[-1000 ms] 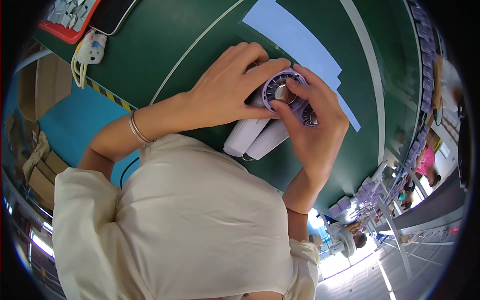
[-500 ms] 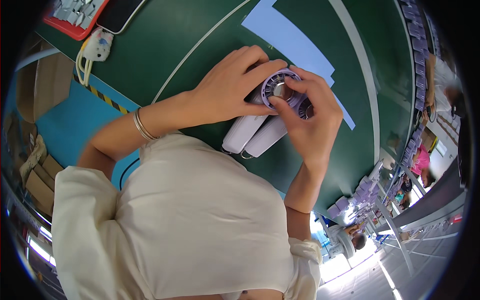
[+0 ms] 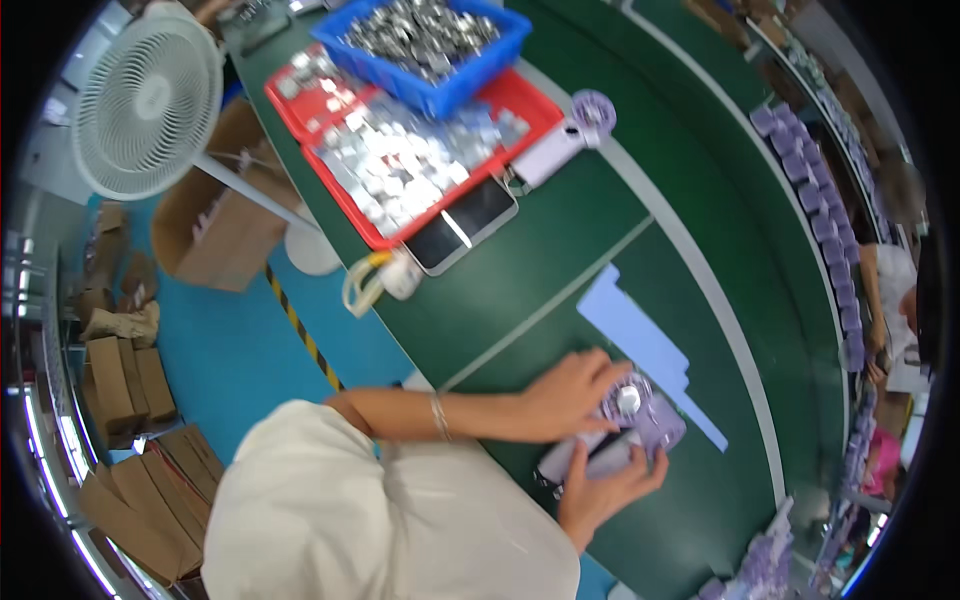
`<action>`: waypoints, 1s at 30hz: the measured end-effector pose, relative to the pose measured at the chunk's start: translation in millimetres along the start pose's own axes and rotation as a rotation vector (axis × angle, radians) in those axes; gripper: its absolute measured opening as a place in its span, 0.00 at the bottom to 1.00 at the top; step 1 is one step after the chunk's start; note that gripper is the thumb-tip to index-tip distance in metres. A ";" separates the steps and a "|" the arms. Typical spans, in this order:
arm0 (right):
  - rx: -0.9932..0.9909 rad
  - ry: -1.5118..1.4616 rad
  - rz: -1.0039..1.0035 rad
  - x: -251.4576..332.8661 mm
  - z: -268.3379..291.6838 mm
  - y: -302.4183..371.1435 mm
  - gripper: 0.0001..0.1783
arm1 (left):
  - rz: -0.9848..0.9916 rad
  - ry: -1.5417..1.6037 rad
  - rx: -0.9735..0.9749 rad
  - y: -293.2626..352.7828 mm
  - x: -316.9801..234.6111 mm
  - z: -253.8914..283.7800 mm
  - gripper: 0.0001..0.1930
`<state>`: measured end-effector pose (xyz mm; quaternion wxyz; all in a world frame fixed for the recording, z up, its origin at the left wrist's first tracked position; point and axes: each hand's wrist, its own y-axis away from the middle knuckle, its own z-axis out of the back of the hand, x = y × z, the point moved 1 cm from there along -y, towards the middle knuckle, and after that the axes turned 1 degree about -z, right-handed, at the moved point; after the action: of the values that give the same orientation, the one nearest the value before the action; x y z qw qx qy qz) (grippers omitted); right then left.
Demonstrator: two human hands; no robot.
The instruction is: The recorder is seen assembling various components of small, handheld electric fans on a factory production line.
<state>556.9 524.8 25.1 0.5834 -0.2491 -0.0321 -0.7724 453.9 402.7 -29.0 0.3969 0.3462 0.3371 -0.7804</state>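
Lower centre of frame: left hand [image 3: 568, 400] half-curled, gripping purple fan [image 3: 628, 400]; right hand [image 3: 603, 495] part-curled around handle [image 3: 612, 456].

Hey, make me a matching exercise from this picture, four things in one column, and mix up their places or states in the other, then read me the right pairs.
Things
1. Left hand
2. Phone
3. Blue tray
4. Standing fan

Places and states
A. Filled with small shiny metal pieces
B. White, to the left of the green table
C. Fingers at the round head of a purple handheld fan
D. Lying beside the red tray, dark screen up

Right pairs: 1-C, 2-D, 3-A, 4-B
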 end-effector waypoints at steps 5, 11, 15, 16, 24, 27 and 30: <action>-0.079 -0.193 0.068 -10.8 -24.6 11.2 0.33 | 0.015 0.032 -0.006 4.9 -13.7 -11.2 0.42; -0.130 0.038 0.156 2.8 -19.4 17.2 0.33 | -0.002 0.135 0.022 5.3 -8.1 -3.2 0.40; -0.036 -0.095 -0.032 -17.9 -25.2 22.9 0.35 | 0.017 0.233 -0.095 5.8 -0.3 35.9 0.33; -0.021 -0.099 -0.103 -22.6 -25.4 23.9 0.33 | -0.048 0.149 -0.204 -1.8 9.4 49.1 0.26; -0.001 0.057 -0.214 -38.2 -20.1 -22.4 0.33 | -0.158 -0.554 -0.873 -116.4 98.3 293.9 0.09; -0.027 0.000 -0.155 -41.6 -14.9 -53.1 0.32 | -0.061 -0.513 -0.863 -130.6 150.0 360.3 0.11; -0.058 -0.028 -0.110 -46.6 -11.9 -103.9 0.32 | 0.243 -0.835 -0.600 -124.4 208.1 385.6 0.11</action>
<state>466.6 594.9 20.1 0.5322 -0.2746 -0.0313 -0.8003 150.0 70.5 39.7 0.6665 -0.0862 0.3163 -0.6696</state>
